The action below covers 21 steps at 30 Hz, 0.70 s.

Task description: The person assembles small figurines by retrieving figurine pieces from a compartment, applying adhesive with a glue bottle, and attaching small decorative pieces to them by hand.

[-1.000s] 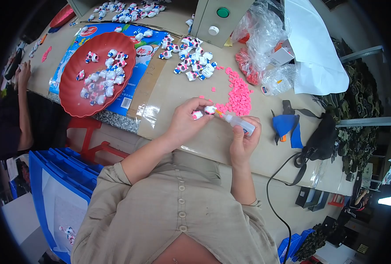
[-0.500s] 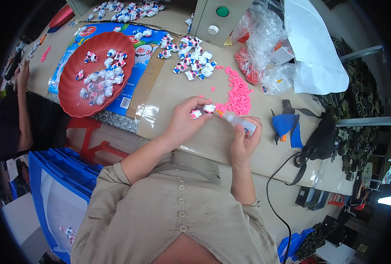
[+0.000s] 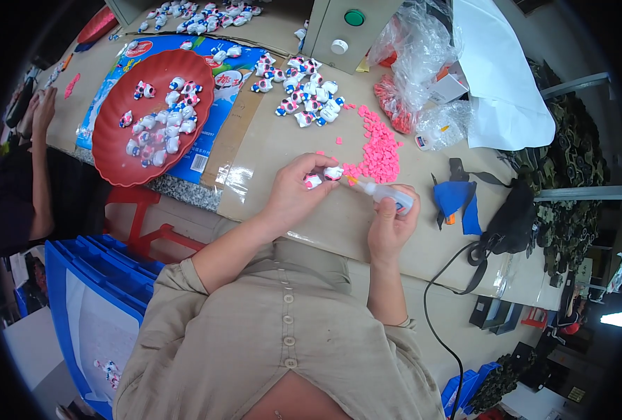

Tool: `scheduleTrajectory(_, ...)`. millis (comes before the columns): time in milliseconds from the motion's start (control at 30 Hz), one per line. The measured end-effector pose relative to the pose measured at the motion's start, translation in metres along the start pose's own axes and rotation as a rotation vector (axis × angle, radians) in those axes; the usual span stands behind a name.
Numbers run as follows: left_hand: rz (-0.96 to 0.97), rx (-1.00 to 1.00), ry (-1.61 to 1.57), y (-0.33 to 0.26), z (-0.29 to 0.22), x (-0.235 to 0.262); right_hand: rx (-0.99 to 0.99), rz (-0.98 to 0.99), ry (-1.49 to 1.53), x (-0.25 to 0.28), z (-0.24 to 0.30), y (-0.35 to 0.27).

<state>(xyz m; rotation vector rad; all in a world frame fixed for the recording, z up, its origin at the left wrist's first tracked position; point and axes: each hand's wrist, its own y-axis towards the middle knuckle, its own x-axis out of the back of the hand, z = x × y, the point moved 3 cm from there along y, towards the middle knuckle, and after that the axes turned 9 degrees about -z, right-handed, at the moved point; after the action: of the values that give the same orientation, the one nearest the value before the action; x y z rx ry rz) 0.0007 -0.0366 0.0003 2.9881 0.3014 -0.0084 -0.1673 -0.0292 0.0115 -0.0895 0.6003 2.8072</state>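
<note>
My left hand point(image 3: 295, 187) pinches a small white cat-like figurine point(image 3: 333, 173) between thumb and fingers. A second figurine point(image 3: 313, 181), white with pink, sits tucked in the same hand. Closed around a small clear squeeze bottle point(image 3: 393, 198) is my right hand point(image 3: 391, 231). The bottle lies tilted, its thin orange-yellow nozzle point(image 3: 354, 180) pointing left, close to the pinched figurine; whether they touch is too small to tell. Just beyond the nozzle lies a pile of small pink pieces point(image 3: 381, 155). A cluster of painted figurines point(image 3: 311, 98) stands farther back on the cardboard-covered table point(image 3: 255, 157).
A red scalloped tray point(image 3: 108, 150) with several figurines rests at left on blue printed cardboard point(image 3: 209, 136). Plastic bags point(image 3: 423, 63), a white sheet point(image 3: 503, 84) and a black bag point(image 3: 510, 220) with a cable lie right. Blue crates point(image 3: 87, 280) stand lower left. Another person's hand point(image 3: 43, 112) is far left.
My right hand and the bottle have shifted slightly to the right, the nozzle drawing back a little from the figurine. My left hand barely moved. The other person's hand has moved slightly.
</note>
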Motion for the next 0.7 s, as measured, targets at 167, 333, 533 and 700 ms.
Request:
scheduleTrajectory(167,0.001,0.009,-0.041,0.001,0.001,0.001,-0.292,-0.137,0.53,0.015,0.004,0.016)
scheduleTrajectory(333,0.039,0.101,-0.077,0.002,-0.005,0.003,-0.365,-0.079,0.071,0.039,0.016,0.034)
scheduleTrajectory(533,0.132,0.155,-0.157,-0.005,-0.017,-0.015,-0.309,0.152,-0.29,0.047,-0.001,0.05)
scheduleTrajectory(700,0.142,0.207,-0.152,-0.007,-0.008,-0.018,0.094,0.35,-0.77,0.033,0.002,0.057)
